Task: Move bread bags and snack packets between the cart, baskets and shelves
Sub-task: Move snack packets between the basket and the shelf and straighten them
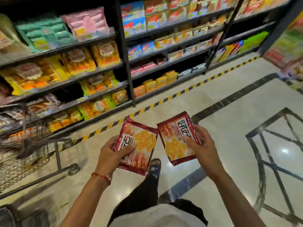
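Observation:
I hold two dark red snack packets with pictures of yellow crackers above the shop floor. My left hand (113, 152) grips the left packet (141, 145) at its left edge, thumb on the front. My right hand (200, 145) grips the right packet (176, 138) at its right edge, thumb pressed on its face. The right packet looks like a small stack of packets. The wire cart (24, 145) stands at the left, below my left arm. Shelves (126, 59) full of bread bags and snack packets run along the back.
A yellow and black striped line (164, 99) marks the floor at the foot of the shelves. The glossy tiled floor (229, 128) spreads to the right. My foot (155, 167) shows below the packets. Another stocked rack (288, 46) stands far right.

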